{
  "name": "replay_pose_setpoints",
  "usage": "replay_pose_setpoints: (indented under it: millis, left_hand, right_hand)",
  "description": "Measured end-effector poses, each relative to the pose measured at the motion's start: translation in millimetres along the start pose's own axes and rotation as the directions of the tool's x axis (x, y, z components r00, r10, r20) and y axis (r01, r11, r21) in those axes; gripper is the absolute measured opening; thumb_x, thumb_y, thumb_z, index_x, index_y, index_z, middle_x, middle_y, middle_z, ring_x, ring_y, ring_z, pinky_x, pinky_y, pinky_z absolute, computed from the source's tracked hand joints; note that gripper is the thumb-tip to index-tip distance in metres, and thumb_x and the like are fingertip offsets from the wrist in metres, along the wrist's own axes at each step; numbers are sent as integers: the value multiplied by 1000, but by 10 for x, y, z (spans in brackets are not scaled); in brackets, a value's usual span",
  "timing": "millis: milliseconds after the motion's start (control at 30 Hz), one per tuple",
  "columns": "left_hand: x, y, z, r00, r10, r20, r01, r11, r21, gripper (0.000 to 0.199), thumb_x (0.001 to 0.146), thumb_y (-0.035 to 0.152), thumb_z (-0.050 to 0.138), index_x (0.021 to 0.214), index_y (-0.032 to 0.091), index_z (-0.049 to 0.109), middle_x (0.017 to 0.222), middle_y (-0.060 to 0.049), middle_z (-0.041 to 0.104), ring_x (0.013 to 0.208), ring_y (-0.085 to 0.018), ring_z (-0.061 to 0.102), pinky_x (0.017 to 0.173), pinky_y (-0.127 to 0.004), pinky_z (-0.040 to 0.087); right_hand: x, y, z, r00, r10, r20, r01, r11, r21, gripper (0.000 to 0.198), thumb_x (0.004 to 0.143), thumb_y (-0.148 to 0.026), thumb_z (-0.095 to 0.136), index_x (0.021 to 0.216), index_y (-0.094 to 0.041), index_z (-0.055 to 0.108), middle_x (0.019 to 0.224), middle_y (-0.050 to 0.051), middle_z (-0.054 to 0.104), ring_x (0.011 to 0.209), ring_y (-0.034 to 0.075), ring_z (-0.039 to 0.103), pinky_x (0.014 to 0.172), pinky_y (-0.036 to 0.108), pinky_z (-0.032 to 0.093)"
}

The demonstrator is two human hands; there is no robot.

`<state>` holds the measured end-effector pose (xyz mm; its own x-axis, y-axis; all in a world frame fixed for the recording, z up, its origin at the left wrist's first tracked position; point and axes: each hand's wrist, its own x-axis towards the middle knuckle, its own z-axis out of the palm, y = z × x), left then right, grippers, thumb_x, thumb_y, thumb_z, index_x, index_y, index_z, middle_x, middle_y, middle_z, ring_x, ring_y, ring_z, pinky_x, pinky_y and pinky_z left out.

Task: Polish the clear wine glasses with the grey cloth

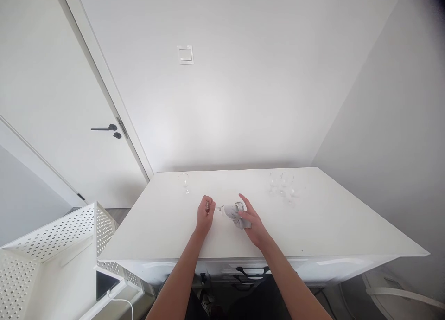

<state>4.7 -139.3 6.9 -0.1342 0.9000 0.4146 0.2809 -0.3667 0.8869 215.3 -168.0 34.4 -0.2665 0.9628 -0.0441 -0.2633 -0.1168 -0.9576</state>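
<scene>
The left hand is grasping a wine glass near its foot, and the glass is lying sideways above the surface. At its mouth, the right hand is holding a cloth, partly inside the bowl, it seems. Wiping is apparently going on — the next move is probably calling for a steady left grip and gentle turning. Beyond the wine glass, a single glass is standing leftward, a cluster of glasses rightward.
</scene>
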Motion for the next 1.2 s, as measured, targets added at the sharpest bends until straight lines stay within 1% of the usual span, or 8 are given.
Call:
replay_pose_setpoints:
  millis: [133, 267, 467, 533, 633, 733, 1033, 1200]
  left_hand:
    - [3, -29, 15, 999, -32, -19, 32, 999, 26, 35, 102, 51, 42, 81, 24, 34, 72, 3, 33, 62, -14, 33, 59, -27, 33]
    - [23, -68, 19, 996, -77, -51, 79, 996, 37, 36, 103, 52, 41, 81, 24, 38, 73, 3, 35, 64, -14, 34, 60, -27, 33]
    - [85, -136, 2, 983, -177, -42, 178, 984, 31, 46, 102, 57, 37, 72, 23, 29, 67, 4, 29, 60, -13, 28, 56, -26, 29]
    - [80, -128, -12, 986, -166, -30, 167, 986, 19, 46, 101, 58, 37, 73, 23, 30, 66, 4, 29, 59, -13, 27, 54, -26, 28]
    - [41, -83, -28, 997, -79, 11, 80, 997, -2, 38, 101, 55, 42, 81, 23, 41, 68, 4, 34, 58, -12, 28, 54, -26, 27]
    - [6, -58, -28, 998, -6, 59, 5, 1000, 25, 30, 100, 50, 47, 88, 23, 44, 70, 5, 37, 58, -12, 29, 56, -26, 26]
    - [64, -178, 16, 972, -234, -8, 234, 972, -13, 42, 101, 51, 42, 71, 22, 33, 64, 4, 31, 57, -12, 29, 54, -26, 26]
    - [44, -53, -1, 999, -33, 4, 33, 999, 5, 23, 99, 43, 49, 89, 22, 52, 75, 2, 45, 64, -13, 39, 59, -26, 33]
  right_hand:
    - [-27, -4, -15, 996, -70, 62, 85, 946, -312, 73, 91, -49, 61, 158, -37, 34, 114, 5, 65, 105, 26, 63, 95, 42, 50]
    - [-11, 116, -25, 957, -202, 207, 289, 673, -681, 69, 94, -44, 57, 158, -34, 34, 115, 7, 68, 99, 27, 63, 96, 46, 49]
    - [92, 309, -87, 849, -259, 461, 529, 382, -758, 59, 97, -31, 49, 155, -25, 44, 116, 14, 73, 113, 32, 65, 114, 57, 34]
    - [140, 324, -98, 839, -311, 447, 544, 428, -722, 53, 96, -33, 53, 149, -29, 52, 119, 11, 73, 117, 32, 64, 119, 59, 27]
    - [202, 285, -90, 923, -354, 151, 378, 758, -531, 54, 92, -45, 61, 145, -34, 55, 126, 7, 70, 116, 30, 63, 111, 54, 41]
    - [230, 202, -74, 992, -118, -51, 113, 989, -91, 67, 90, -55, 63, 151, -34, 46, 114, 7, 70, 100, 27, 68, 84, 41, 54]
    - [200, 262, -93, 928, -352, 122, 366, 800, -476, 52, 82, -43, 74, 133, -32, 68, 124, 7, 70, 116, 33, 59, 108, 52, 42]
    - [255, 304, -24, 983, -158, -98, 155, 987, -34, 75, 85, -44, 71, 154, -38, 42, 110, 3, 71, 99, 25, 66, 93, 42, 52]
